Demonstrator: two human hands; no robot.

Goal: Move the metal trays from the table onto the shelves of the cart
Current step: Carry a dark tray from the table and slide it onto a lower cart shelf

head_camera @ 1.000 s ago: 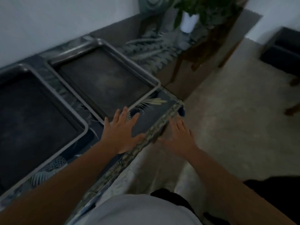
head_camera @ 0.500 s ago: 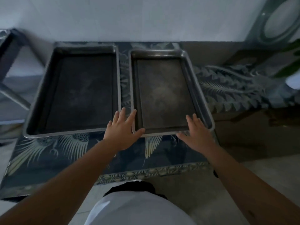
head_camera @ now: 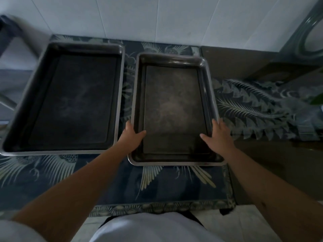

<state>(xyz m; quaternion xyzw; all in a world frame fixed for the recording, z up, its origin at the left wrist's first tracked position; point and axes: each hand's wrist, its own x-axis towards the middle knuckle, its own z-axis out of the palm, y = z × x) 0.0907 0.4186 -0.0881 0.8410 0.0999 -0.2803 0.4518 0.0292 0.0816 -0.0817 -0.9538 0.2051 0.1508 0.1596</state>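
Note:
Two rectangular metal trays lie side by side on a table with a dark bird-patterned cloth (head_camera: 157, 186). The right tray (head_camera: 173, 102) is the one I grip. My left hand (head_camera: 132, 137) clasps its left rim near the front, thumb inside the tray. On the opposite rim sits my right hand (head_camera: 216, 137), thumb inside as well. The tray's front end looks slightly raised or pulled toward me. The left tray (head_camera: 73, 100) rests untouched. No cart shelf is clearly in view.
A white tiled wall runs behind the table. A metal frame (head_camera: 8, 41) stands at the far left edge. To the right is a lower surface with a feather-patterned cloth (head_camera: 258, 109) and a round grey object (head_camera: 311, 39).
My view swung from the table corner to face both trays. Both hands moved forward from the front rim and closed on the right tray's side rims.

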